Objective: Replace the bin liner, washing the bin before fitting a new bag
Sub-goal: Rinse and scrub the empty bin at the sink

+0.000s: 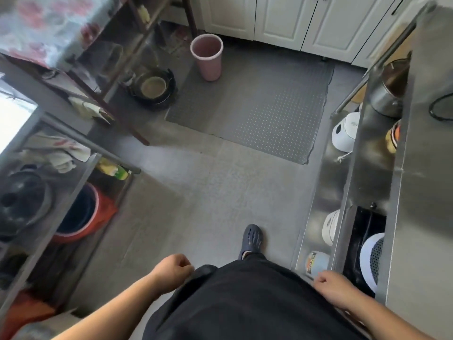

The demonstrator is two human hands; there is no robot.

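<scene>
Bin: we see the pink bin (207,57) upright on the far corner of the grey floor mat (257,114), just in front of the white cabinet doors (277,20). Its mouth faces up and no liner shows over the rim; the inside looks bare, though blur keeps us from being sure.

Left hand: our left hand (172,268) hangs low beside the dark trousers (245,303), fingers loosely curled, holding nothing.

Right hand: our right hand (334,285) hangs by the steel counter (416,192), fingers loosely bent, nothing in it that we can see.

Key relation: the bin lies straight ahead and slightly left, well apart from both hands, with open floor and most of the mat between. Its long axis is vertical, so the rim is the part presented to a reach from above. We judge the left hand marginally the nearer, but neither can reach without several steps forward.

Stance: one dark clog (252,238) is planted ahead, toe pointed toward the mat.

Surroundings: a shelf rack (73,148) with pans and cloths on the left; a black pan (154,88) on the floor just left of the mat, near the bin.

Stage: we judge this the approach. Whether the bin has been washed we cannot tell. No new bag is in view.

Caution: the pan beside the mat sits close to the walking line.
</scene>
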